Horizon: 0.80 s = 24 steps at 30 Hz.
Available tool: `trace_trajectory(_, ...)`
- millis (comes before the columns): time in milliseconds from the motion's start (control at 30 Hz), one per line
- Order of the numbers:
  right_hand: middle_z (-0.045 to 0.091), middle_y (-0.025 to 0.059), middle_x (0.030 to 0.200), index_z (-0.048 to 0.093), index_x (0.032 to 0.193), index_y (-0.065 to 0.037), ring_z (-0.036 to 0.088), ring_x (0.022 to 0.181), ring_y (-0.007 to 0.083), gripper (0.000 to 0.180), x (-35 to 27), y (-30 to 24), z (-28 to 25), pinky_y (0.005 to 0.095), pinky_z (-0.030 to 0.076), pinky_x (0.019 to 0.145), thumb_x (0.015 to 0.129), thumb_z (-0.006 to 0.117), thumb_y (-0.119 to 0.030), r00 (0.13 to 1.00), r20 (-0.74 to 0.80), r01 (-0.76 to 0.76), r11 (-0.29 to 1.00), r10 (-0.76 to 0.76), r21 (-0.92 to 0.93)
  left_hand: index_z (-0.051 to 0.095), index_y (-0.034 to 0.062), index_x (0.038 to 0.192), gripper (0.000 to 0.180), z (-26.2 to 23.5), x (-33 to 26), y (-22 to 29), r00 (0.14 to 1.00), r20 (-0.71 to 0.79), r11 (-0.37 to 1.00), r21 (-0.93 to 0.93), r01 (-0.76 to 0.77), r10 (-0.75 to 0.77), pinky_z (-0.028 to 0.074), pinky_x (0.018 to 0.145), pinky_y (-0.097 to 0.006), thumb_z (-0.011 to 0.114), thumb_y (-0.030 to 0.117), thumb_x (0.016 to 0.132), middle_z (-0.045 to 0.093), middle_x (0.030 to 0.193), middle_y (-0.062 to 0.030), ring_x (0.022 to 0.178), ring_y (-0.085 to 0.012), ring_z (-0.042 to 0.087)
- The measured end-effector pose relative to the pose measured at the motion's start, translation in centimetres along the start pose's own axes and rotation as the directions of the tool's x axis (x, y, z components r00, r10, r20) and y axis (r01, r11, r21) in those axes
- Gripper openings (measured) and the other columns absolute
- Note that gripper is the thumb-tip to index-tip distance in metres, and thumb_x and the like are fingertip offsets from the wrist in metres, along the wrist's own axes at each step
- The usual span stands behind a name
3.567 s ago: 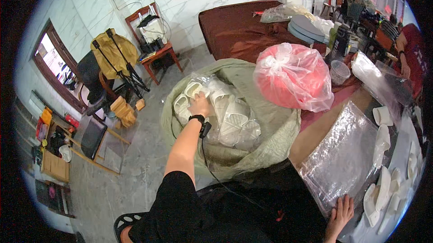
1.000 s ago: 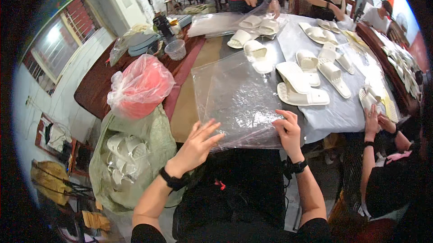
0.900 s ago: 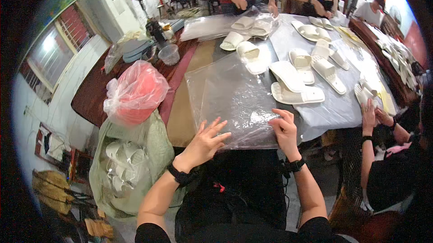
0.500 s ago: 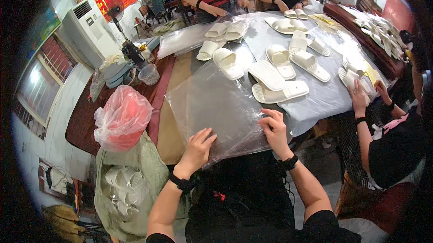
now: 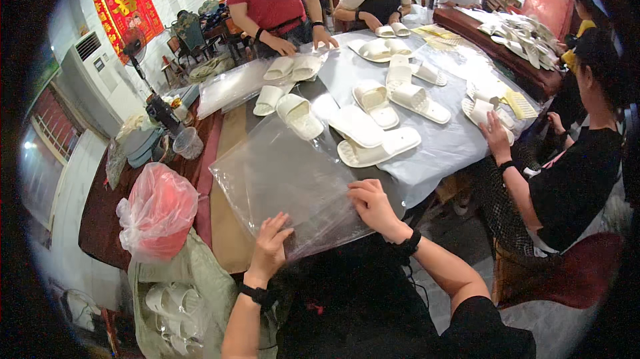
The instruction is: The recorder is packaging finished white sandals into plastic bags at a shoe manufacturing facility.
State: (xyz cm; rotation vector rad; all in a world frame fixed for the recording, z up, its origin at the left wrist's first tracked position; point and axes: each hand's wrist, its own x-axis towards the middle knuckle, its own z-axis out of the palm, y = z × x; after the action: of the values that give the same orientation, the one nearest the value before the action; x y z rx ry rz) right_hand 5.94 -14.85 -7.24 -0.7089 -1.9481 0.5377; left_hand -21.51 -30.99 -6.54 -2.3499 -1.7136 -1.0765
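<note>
A large clear plastic bag (image 5: pixel 277 169) lies over the near table edge in front of me. At its near left part is my left hand (image 5: pixel 268 247), fingers stretched and thumb apart, resting on the film. My right hand (image 5: pixel 377 209) has its fingers bent together at the bag's right edge, pinching the film. Just beyond the bag stands a cream slide slipper (image 5: pixel 300 117). Two more slippers overlap to the right of it, one sole (image 5: pixel 355 126) leaning on another slipper (image 5: pixel 393 148).
More slippers (image 5: pixel 418 102) are spread over the pale blue sheet (image 5: pixel 433 152). Clear bags (image 5: pixel 230 86) are stacked at the far left. A pink-filled plastic bag (image 5: pixel 159 212) and a green sack (image 5: pixel 217 279) are at my left. Co-workers stand or sit around the table, one (image 5: pixel 567 179) close on my right.
The view has shifted, so the table scene sits further left and lower. My right fingers have drawn closer together at the bag's edge; my left hand stays on the film.
</note>
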Motion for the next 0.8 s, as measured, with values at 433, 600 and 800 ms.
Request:
trace_trajectory(433, 0.043, 0.0209, 0.150, 0.058, 0.140, -0.014, 0.050, 0.124, 0.0419, 0.073, 7.0, 4.2, -5.2, 0.0563, 0.041, 0.103, 0.074, 0.086, -0.021, 0.998, 0.017, -0.049, 0.867, 0.066, -0.496, 0.070, 0.0043, 0.118, 0.048, 0.6, 0.0, 0.5, 0.996, 0.044, 0.996, -0.024, 0.084, -0.083, 0.036, 0.117, -0.056, 0.051, -0.016, 0.078, 0.064, 0.135, -0.0162, 0.135, -0.0359, 0.055)
trace_trajectory(600, 0.064, 0.0217, 0.132, 0.072, 0.121, -0.005, 0.065, 0.118, 0.0369, 0.040, 9.4, 7.1, -5.3, 0.0412, 0.054, 0.096, 0.082, 0.079, -0.010, 0.995, -0.049, -0.095, 0.991, 0.091, -0.090, 0.068, 0.0033, 0.116, 0.043, 0.1, 0.0, 0.6, 0.997, 0.047, 0.998, 0.016, 0.060, -0.060, 0.037, 0.116, -0.054, 0.056, -0.012, 0.078, 0.064, 0.134, -0.0151, 0.134, -0.0346, 0.055)
trace_trajectory(800, 0.075, 0.0147, 0.111, 0.076, 0.112, -0.003, 0.073, 0.086, 0.0217, 0.023, 10.9, 9.0, -6.8, 0.0318, 0.057, 0.076, 0.091, 0.074, -0.012, 0.974, -0.190, -0.124, 0.992, 0.120, -0.010, 0.070, 0.0030, 0.115, 0.045, 0.0, 0.2, 0.8, 0.996, 0.029, 0.997, -0.001, 0.079, -0.079, 0.038, 0.116, -0.054, 0.055, -0.014, 0.076, 0.065, 0.133, -0.0152, 0.132, -0.0360, 0.057)
